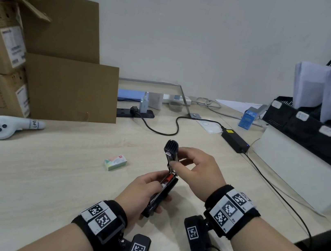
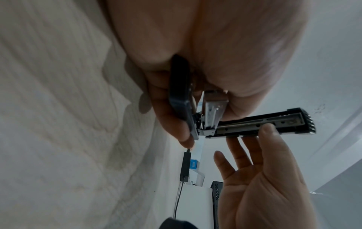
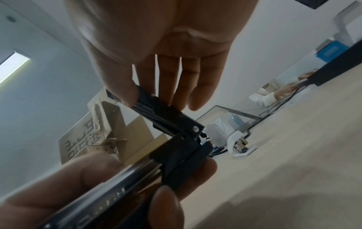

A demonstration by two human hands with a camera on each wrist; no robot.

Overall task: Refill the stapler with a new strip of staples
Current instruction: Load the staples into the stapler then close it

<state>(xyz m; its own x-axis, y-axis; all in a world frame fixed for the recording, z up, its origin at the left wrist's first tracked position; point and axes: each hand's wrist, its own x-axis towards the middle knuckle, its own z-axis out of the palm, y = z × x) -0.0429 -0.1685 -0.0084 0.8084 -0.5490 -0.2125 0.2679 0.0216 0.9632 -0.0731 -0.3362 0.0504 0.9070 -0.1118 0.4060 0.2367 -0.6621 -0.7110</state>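
A black stapler (image 1: 167, 187) is held just above the wooden table (image 1: 46, 172), its lid (image 1: 171, 148) swung up and open. My left hand (image 1: 155, 192) grips the base and metal magazine, where a red pusher (image 1: 168, 177) shows. My right hand (image 1: 177, 158) pinches the raised lid between thumb and fingers. The left wrist view shows the base (image 2: 180, 96) in my fingers and the lid (image 2: 260, 122) standing out sideways. From the right wrist, the thumb (image 3: 121, 91) presses the lid (image 3: 166, 114). A small green and pink staple box (image 1: 115, 162) lies closed to the left.
Cardboard boxes (image 1: 4, 47) are stacked at the left, with a white controller (image 1: 7, 126) in front. A power adapter (image 1: 235, 140) and its cable cross the table behind my hands. Black paper trays (image 1: 309, 134) stand at the right, near a blue box (image 1: 248, 118).
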